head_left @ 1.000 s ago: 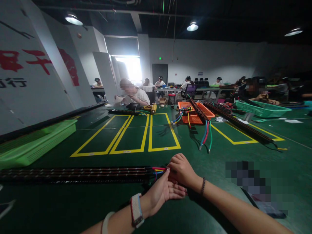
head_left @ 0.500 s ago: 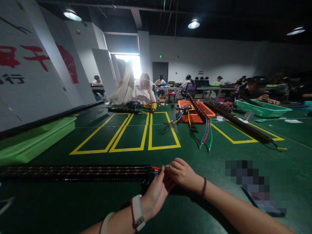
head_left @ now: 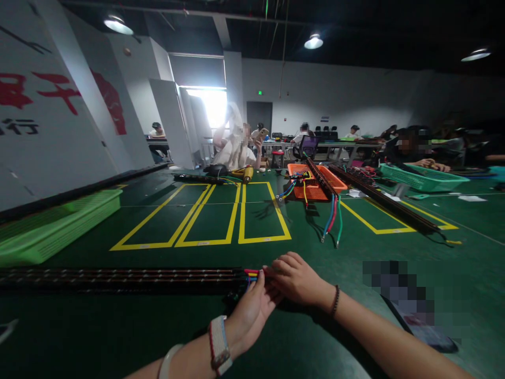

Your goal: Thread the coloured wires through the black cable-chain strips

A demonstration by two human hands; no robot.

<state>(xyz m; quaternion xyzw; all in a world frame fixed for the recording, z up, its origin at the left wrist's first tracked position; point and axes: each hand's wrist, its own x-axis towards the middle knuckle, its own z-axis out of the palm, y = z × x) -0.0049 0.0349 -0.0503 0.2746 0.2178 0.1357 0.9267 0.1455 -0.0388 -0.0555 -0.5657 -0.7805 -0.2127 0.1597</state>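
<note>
A long dark rail (head_left: 118, 277) lies across the green table in front of me, with short coloured wires (head_left: 252, 273) sticking out of its right end. My left hand (head_left: 249, 310) reaches up to those wires, fingers together and its tips at the wire ends. My right hand (head_left: 294, 277) rests just right of the rail's end, fingers curled and pinched on the wire ends. Both hands touch each other there.
A light green tray (head_left: 59, 223) sits at the left. Yellow taped rectangles (head_left: 221, 216) mark the table's middle. An orange tray (head_left: 315, 184) with cables, more dark rails (head_left: 386, 202) and a green basket (head_left: 422, 179) lie beyond. Several people sit at far tables.
My left hand turned from palm-up to edge-on and closed in on the wire ends. My right hand shifted slightly left. A person at the far table stood and moved right.
</note>
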